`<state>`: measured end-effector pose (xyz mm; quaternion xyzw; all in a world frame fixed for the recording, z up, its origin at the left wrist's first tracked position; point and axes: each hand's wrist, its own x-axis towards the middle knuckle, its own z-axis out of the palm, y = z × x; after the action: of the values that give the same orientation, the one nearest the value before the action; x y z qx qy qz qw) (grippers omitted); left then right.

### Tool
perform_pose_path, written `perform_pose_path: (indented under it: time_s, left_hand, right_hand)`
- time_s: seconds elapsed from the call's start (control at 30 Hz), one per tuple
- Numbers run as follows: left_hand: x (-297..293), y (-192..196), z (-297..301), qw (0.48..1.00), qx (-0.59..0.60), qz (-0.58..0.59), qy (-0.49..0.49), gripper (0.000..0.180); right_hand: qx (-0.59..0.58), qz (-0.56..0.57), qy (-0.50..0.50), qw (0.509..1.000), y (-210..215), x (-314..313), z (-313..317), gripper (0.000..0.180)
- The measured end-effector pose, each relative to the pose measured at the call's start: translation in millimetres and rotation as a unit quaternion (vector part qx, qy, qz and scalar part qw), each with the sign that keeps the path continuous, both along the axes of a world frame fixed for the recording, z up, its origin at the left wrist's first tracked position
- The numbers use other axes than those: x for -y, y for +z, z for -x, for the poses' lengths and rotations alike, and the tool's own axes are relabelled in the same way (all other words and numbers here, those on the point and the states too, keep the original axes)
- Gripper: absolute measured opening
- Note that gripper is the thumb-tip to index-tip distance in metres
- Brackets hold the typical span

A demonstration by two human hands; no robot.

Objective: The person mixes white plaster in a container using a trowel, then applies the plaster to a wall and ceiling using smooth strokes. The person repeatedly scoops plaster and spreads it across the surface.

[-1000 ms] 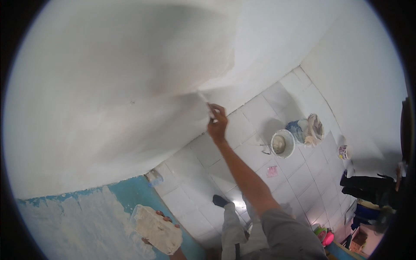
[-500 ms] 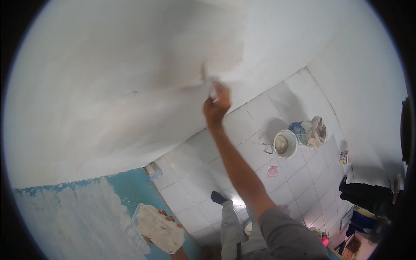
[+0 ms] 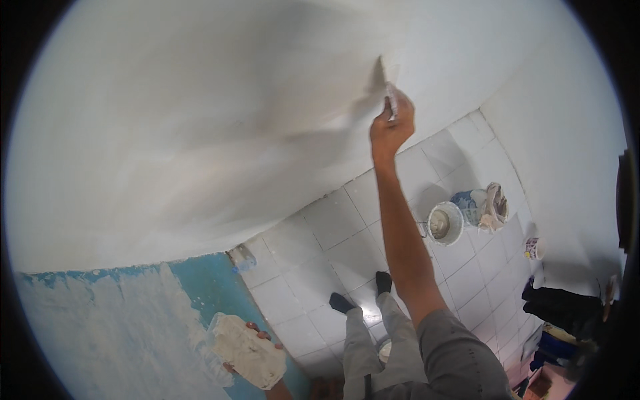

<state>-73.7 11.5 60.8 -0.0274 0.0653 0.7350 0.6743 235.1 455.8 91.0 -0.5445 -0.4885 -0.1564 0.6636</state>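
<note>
My right hand [image 3: 393, 130] is closed around the handle of a putty knife [image 3: 385, 73], whose thin blade is at the white wall [image 3: 200, 120]. A smeared, slightly darker patch spreads over the wall to the left of the blade. Low on the left, my left hand [image 3: 263, 335] grips a flat, pale board [image 3: 245, 350] coated with whitish filler; some fingers show at its right edge and one at its lower left, while the palm is hidden beneath. Beside the board is a blue surface [image 3: 207, 287] partly covered with white filler.
On the tiled floor [image 3: 333, 227] stand a white bucket [image 3: 455, 230] with pale paste inside, a blue-and-white container [image 3: 469, 203] and a crumpled bag [image 3: 495, 208]. A cup [image 3: 535, 248] lies by the right wall. Dark cloth [image 3: 567, 310] is at far right; a clear bottle [image 3: 244, 258] lies near the blue surface.
My right hand has swept right and upward along the wall with the putty knife. My left hand and the board have barely moved. A second foot now shows, and my arm covers the pink packet.
</note>
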Motion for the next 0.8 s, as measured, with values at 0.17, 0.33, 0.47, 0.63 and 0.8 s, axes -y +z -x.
perform_pose_path:
  time_s: [0.17,0.33,0.47,0.63,0.8]
  left_hand:
    - [3.9,2.2,8.3,1.000,0.000,-0.001,0.003,0.089]
    - [10.7,-7.9,35.3,1.000,-0.009,-0.003,-0.001,0.090]
    - [19.7,-1.1,36.4,0.999,-0.016,0.022,0.027,0.091]
    - [11.3,-10.6,48.8,1.000,-0.023,-0.004,-0.013,0.089]
    - [13.1,-2.8,49.1,1.000,0.000,0.022,0.007,0.088]
  right_hand:
    - [0.034,0.015,0.115,0.993,-59.8,48.5,96.4,0.039]
    - [-0.066,0.149,0.229,0.960,-100.0,92.5,162.0,0.058]
    - [-0.126,0.085,0.026,0.988,-91.6,71.2,124.0,0.018]
    - [-0.100,0.048,-0.029,0.993,-114.0,12.5,144.5,0.043]
    - [-0.038,0.154,0.134,0.978,-145.5,73.0,198.3,0.058]
